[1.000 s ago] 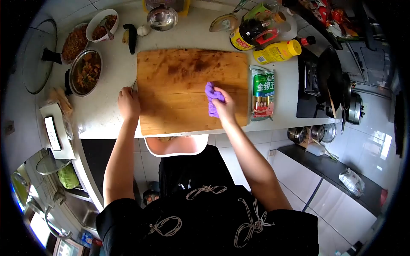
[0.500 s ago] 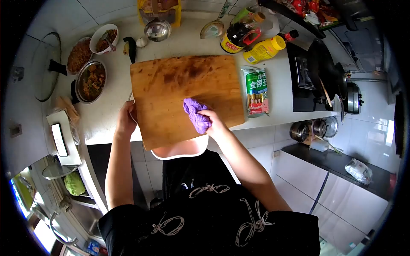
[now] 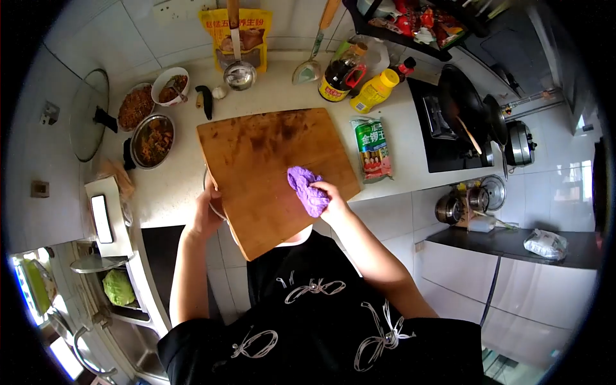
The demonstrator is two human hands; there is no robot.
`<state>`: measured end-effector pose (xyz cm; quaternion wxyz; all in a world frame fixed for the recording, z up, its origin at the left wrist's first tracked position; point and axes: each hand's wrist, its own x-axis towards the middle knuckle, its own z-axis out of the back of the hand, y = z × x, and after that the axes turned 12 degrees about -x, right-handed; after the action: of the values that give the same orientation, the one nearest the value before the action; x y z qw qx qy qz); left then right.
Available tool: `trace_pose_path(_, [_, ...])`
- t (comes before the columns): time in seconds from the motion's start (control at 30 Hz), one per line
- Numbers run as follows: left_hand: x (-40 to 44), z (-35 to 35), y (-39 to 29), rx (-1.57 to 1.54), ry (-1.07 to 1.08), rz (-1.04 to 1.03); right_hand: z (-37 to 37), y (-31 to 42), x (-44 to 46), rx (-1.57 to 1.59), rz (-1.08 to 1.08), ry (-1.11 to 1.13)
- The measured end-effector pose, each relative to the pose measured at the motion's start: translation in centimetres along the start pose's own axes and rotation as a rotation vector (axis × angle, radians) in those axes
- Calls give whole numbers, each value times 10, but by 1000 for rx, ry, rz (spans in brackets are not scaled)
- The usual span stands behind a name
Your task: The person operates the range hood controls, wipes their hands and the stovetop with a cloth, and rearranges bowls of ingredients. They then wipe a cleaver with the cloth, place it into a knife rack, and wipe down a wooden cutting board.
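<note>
A wooden cutting board [image 3: 263, 154] with dark stains along its far side lies partly on the counter, its near corner jutting past the edge toward my body. My left hand [image 3: 206, 210] grips the board's left side, by a thin curved handle; some fingers are hidden. In my right hand [image 3: 332, 201] is a bunched purple cloth [image 3: 309, 191], pressed on the right part of the board. Under the near edge, a sliver of a pale basin [image 3: 299, 237] shows; the board hides the rest.
A green sausage packet [image 3: 372, 149] lies right of the board, with sauce bottles [image 3: 373, 92] behind it. Food bowls [image 3: 153, 141] stand at the left, a ladle [image 3: 240, 76] at the back. The stove with a wok [image 3: 459, 96] is on the right. A phone [image 3: 101, 219] sits at left.
The board has turned and come nearer my body, covering more of the basin. My right hand and the cloth have shifted slightly right and toward me. The camera view has moved too.
</note>
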<state>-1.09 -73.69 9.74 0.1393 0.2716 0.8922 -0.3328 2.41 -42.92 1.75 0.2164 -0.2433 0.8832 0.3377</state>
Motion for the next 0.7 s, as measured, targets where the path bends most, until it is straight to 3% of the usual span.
trace_pose_path(0.07, [-3, 11, 4, 24, 79, -6, -1, 3, -7, -23, 21, -9])
trace_pose_path(0.27, [-36, -32, -8, 80, 11, -151, -31, 23, -33, -4, -6, 2])
trace_pose_path(0.5, [-76, -27, -14, 2, 10, -171, -34, 25, -25, 127, 0, 168])
trace_pose_path(0.7, [-120, -79, -4, -105, -218, -407, -33, 50, 3, 206, -8, 203])
